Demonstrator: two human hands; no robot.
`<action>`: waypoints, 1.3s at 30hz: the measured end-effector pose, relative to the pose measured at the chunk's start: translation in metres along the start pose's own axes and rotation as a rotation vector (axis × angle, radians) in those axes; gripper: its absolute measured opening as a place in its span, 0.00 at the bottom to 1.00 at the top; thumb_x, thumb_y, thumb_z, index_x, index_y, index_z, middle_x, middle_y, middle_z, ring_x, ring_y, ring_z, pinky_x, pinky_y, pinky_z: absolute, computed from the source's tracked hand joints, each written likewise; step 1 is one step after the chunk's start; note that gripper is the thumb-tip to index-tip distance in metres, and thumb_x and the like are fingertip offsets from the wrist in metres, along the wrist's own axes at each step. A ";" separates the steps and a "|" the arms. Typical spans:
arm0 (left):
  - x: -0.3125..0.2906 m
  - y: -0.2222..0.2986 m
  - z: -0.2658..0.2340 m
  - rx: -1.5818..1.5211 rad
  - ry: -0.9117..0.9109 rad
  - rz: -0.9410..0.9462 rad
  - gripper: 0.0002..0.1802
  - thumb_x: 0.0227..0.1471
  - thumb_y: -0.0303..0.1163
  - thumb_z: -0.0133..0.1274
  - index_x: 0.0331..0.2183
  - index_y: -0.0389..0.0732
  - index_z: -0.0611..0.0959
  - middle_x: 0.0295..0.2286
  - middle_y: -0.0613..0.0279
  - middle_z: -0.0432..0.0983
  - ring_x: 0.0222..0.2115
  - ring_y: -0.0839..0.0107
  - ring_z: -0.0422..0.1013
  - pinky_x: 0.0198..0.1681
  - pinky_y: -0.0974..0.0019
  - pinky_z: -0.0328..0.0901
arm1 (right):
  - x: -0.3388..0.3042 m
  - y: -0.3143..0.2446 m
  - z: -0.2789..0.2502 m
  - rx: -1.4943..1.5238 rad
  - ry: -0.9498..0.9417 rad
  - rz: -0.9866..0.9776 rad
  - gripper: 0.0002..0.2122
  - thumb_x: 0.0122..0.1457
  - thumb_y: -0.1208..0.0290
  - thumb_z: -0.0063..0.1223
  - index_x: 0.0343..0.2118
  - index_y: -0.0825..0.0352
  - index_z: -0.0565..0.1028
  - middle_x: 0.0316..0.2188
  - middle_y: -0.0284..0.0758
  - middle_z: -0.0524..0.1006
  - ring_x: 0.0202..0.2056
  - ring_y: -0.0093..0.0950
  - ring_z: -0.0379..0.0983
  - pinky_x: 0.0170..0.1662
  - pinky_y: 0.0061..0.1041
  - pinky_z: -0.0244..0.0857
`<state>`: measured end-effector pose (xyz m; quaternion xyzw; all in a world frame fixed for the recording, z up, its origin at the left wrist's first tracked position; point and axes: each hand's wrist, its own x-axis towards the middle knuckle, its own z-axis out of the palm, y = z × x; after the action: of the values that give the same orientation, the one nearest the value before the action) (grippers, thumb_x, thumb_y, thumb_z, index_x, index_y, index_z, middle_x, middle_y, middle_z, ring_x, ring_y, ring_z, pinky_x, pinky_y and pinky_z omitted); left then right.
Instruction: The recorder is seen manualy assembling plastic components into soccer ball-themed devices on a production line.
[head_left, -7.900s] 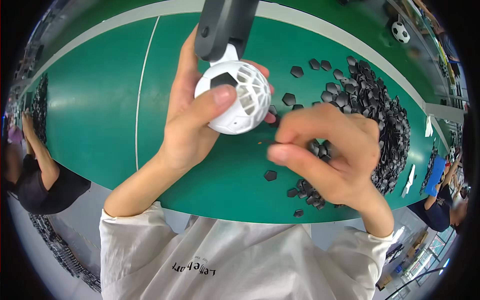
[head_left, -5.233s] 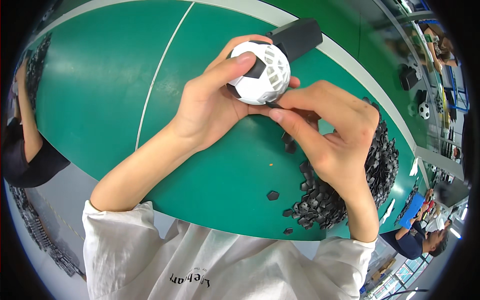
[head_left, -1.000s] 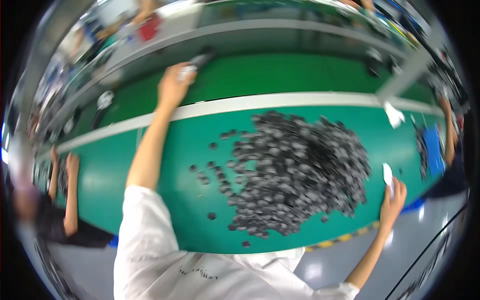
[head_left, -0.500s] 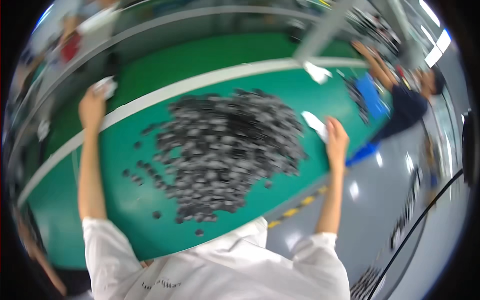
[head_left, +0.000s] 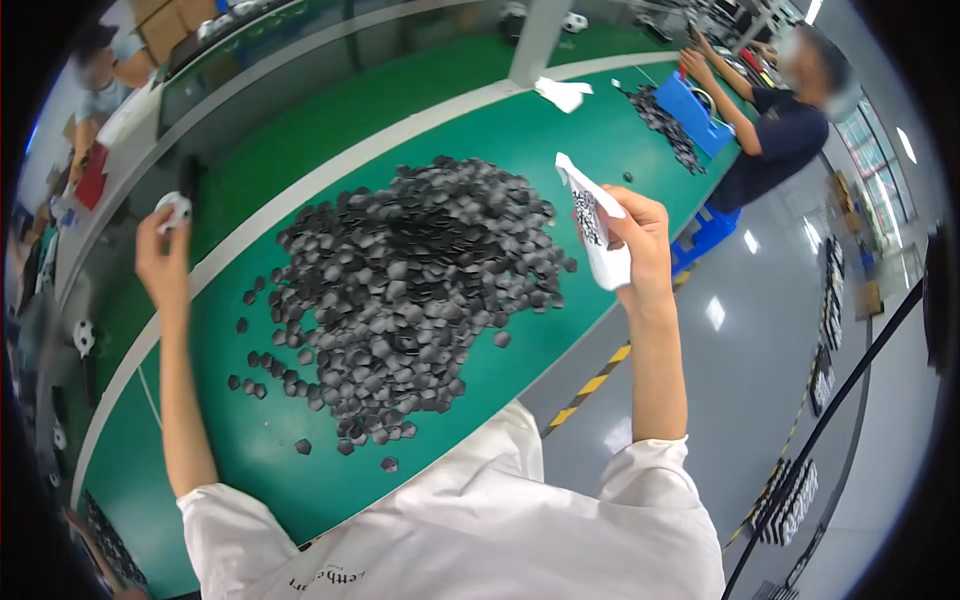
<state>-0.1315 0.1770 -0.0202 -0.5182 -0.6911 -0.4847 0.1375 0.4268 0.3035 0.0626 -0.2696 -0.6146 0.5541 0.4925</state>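
My right hand (head_left: 645,240) pinches a thin, folded white piece with a black-and-white printed patch (head_left: 608,262) over the table's right side. Whether that piece is cloth or paper I cannot tell. At the far left, the fingers of my left hand (head_left: 163,262) are curled at a small white ball with dark patches (head_left: 176,208), beyond the table's pale rim. Between my arms a broad heap of dark grey five-sided pieces (head_left: 400,290) lies on the green table (head_left: 262,450). Several loose ones are scattered along its left and near sides.
Another white piece (head_left: 565,95) lies by a grey post (head_left: 540,45) at the back. To the right a co-worker (head_left: 785,125) leans over a blue container (head_left: 692,112) beside a smaller dark pile (head_left: 660,125). Yellow-black floor tape (head_left: 590,388) runs past the near edge.
The whole view has tilted and shifted. The white piece in my right hand now shows its printed side and stands more upright. My left hand remains at the ball.
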 end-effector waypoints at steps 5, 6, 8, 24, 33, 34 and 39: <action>-0.015 0.243 0.049 -1.106 -0.535 -0.093 0.42 0.51 0.54 0.62 0.58 0.33 0.74 0.56 0.50 0.72 0.59 0.60 0.67 0.59 0.52 0.64 | 0.022 -0.009 0.099 -0.081 -0.331 -0.039 0.12 0.64 0.70 0.53 0.31 0.75 0.80 0.21 0.30 0.74 0.23 0.17 0.66 0.27 0.21 0.58; -0.013 0.263 0.040 -1.143 -0.656 -0.186 0.32 0.54 0.43 0.61 0.54 0.31 0.78 0.50 0.50 0.77 0.53 0.61 0.72 0.56 0.56 0.67 | 0.027 -0.015 0.109 -0.241 -0.400 -0.148 0.12 0.64 0.70 0.53 0.29 0.75 0.79 0.18 0.30 0.72 0.21 0.17 0.65 0.26 0.21 0.57; -0.010 0.276 0.036 -1.365 -0.537 -0.313 0.07 0.58 0.27 0.59 0.34 0.32 0.82 0.29 0.59 0.81 0.27 0.74 0.77 0.28 0.71 0.72 | 0.028 -0.023 0.133 -0.205 -0.240 -0.308 0.15 0.64 0.71 0.54 0.20 0.73 0.72 0.14 0.29 0.67 0.17 0.16 0.60 0.21 0.22 0.52; 0.003 0.270 0.001 -1.274 -0.510 -0.389 0.11 0.56 0.26 0.56 0.23 0.34 0.76 0.17 0.59 0.75 0.12 0.76 0.72 0.13 0.75 0.58 | 0.039 -0.044 0.139 -0.012 -0.347 0.034 0.16 0.66 0.68 0.50 0.27 0.74 0.80 0.18 0.30 0.75 0.15 0.15 0.63 0.19 0.17 0.54; 0.002 0.269 -0.003 -1.345 -0.492 -0.405 0.12 0.56 0.27 0.57 0.23 0.35 0.75 0.16 0.58 0.75 0.12 0.76 0.71 0.12 0.76 0.57 | 0.038 -0.044 0.146 0.022 -0.370 0.040 0.18 0.67 0.65 0.50 0.25 0.73 0.80 0.17 0.31 0.75 0.15 0.15 0.63 0.19 0.18 0.55; 0.002 0.269 -0.003 -1.359 -0.489 -0.408 0.12 0.56 0.27 0.57 0.23 0.35 0.75 0.16 0.58 0.75 0.12 0.76 0.71 0.12 0.76 0.57 | 0.038 -0.044 0.146 0.028 -0.370 0.036 0.18 0.67 0.65 0.50 0.25 0.73 0.80 0.17 0.31 0.75 0.15 0.15 0.63 0.19 0.18 0.55; 0.003 0.267 -0.001 -1.312 -0.506 -0.383 0.11 0.57 0.27 0.57 0.24 0.35 0.75 0.18 0.59 0.76 0.13 0.77 0.71 0.14 0.75 0.60 | 0.040 -0.044 0.145 -0.008 -0.350 0.060 0.18 0.67 0.65 0.50 0.24 0.72 0.79 0.17 0.30 0.74 0.16 0.15 0.63 0.20 0.17 0.54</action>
<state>0.0940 0.1761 0.1231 -0.4603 -0.3473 -0.6802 -0.4526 0.2908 0.2676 0.1310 -0.1894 -0.6849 0.6046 0.3599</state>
